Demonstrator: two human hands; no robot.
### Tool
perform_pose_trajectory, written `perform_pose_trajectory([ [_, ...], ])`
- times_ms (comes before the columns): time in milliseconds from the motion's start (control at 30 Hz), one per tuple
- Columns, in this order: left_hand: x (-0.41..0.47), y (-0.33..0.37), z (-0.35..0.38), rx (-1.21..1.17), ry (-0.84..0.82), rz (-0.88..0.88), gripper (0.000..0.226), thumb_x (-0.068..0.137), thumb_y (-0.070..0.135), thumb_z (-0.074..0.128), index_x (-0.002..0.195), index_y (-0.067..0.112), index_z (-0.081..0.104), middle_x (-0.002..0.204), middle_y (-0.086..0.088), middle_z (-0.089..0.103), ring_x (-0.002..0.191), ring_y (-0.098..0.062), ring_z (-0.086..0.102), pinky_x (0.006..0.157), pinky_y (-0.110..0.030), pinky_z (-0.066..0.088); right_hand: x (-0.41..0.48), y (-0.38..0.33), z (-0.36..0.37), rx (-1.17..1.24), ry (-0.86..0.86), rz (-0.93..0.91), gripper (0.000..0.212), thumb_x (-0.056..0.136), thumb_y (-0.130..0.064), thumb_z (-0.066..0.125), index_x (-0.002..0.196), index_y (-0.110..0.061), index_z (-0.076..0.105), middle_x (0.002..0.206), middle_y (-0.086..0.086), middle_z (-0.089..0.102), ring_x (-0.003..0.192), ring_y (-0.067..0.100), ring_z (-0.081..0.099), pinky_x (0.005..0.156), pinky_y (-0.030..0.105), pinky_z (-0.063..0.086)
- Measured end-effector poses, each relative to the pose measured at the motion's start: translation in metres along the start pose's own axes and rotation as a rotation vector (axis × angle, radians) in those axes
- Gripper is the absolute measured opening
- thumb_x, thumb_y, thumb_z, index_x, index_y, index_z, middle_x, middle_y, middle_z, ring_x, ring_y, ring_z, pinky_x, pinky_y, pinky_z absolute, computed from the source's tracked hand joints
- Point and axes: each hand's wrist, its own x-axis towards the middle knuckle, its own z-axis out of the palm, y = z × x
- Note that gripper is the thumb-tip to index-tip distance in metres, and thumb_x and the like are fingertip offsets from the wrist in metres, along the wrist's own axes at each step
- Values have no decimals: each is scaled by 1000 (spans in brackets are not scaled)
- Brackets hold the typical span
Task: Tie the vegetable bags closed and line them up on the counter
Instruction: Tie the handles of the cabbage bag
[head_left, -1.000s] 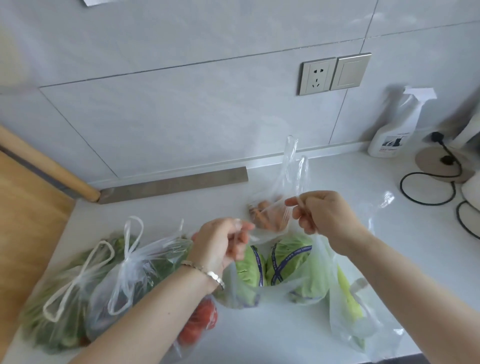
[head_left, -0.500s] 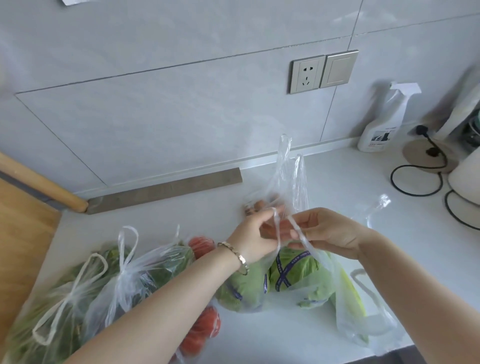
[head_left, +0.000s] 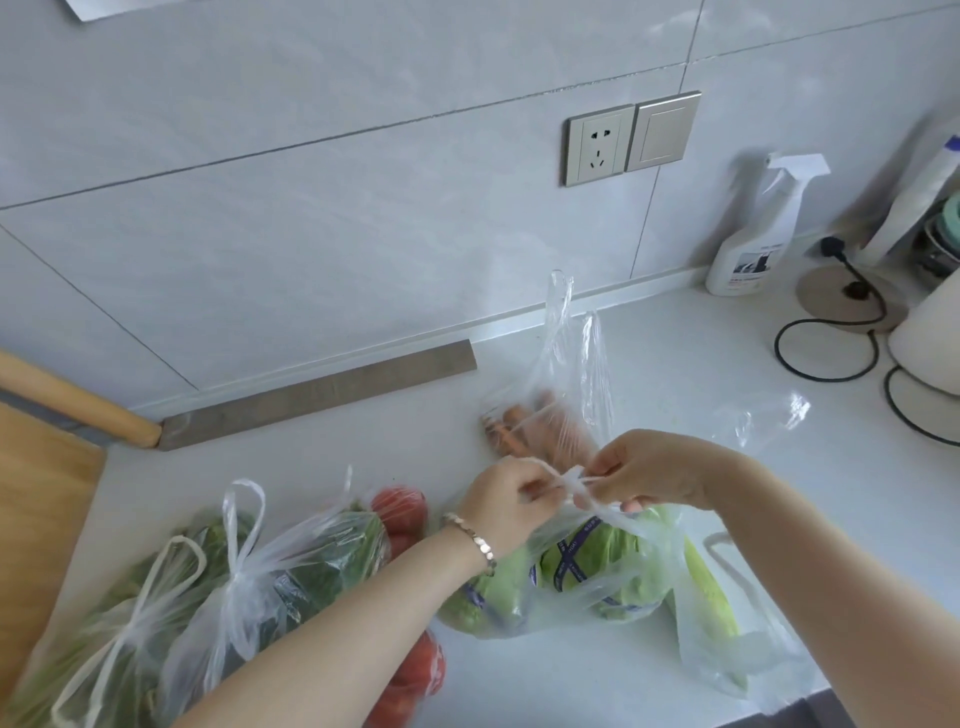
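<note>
A clear bag of green cabbages (head_left: 587, 577) lies at the counter's centre. My left hand (head_left: 506, 506) and my right hand (head_left: 654, 470) each pinch one of its handles, which cross between them in a twist (head_left: 576, 480). Behind them stands an untied bag of carrots (head_left: 540, 415) with its handles sticking up. To the left lie two knotted bags of leafy greens (head_left: 270, 582) (head_left: 104, 639). A bag of tomatoes (head_left: 410, 670) shows partly under my left forearm. An untied bag with a long pale green vegetable (head_left: 711, 613) lies at the right.
A wooden board (head_left: 36, 519) and a rolling pin (head_left: 67, 400) sit at the left. At the back right stand a spray bottle (head_left: 753, 228), a kettle base (head_left: 841, 296) with black cord, and a white appliance (head_left: 930, 338). The counter's front edge (head_left: 779, 706) is near.
My hands came together over the cabbage bag and dropped lower. The two handles, held apart a second ago, are now crossed and drawn tight between my fingers.
</note>
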Motion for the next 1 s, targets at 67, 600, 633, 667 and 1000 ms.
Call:
perform_pose_trajectory([
  [67, -10, -27, -10, 11, 82, -113, 5, 76, 23, 70, 72, 19, 71, 64, 8, 64, 58, 0, 56, 60, -19, 47, 6, 21, 7, 101, 12, 102, 14, 71, -24, 77, 71, -14, 66, 57, -3, 45, 51, 9, 40, 53, 17, 37],
  [600, -24, 1, 7, -242, -35, 20, 41, 79, 19, 60, 46, 0, 44, 45, -3, 34, 43, -7, 30, 46, -22, 26, 45, 27, 40, 860, 144, 12, 35, 82, -4, 62, 57, -14, 40, 50, -1, 27, 40, 11, 28, 36, 19, 30],
  [633, -21, 3, 9, -144, -105, -41, 41, 83, 24, 59, 51, 0, 49, 47, -3, 37, 44, -9, 32, 47, -23, 27, 46, 26, 38, 704, 152, 37, 33, 80, -7, 66, 57, -12, 43, 50, -1, 28, 40, 11, 26, 36, 19, 28],
  [667, -18, 4, 11, 12, -188, -82, 41, 86, 31, 55, 55, 3, 53, 49, -3, 40, 45, -12, 35, 47, -25, 28, 45, 25, 35, 502, 141, 63, 30, 78, -13, 69, 58, -10, 47, 48, -1, 29, 39, 11, 26, 36, 19, 27],
  [1000, -29, -18, 7, 369, -171, 172, 34, 91, 28, 46, 60, 17, 41, 63, -13, 56, 59, -18, 41, 60, -32, 36, 61, -5, 33, -269, 104, -91, 53, 78, -24, 69, 48, -21, 26, 43, -10, 27, 39, 7, 23, 44, 18, 23],
])
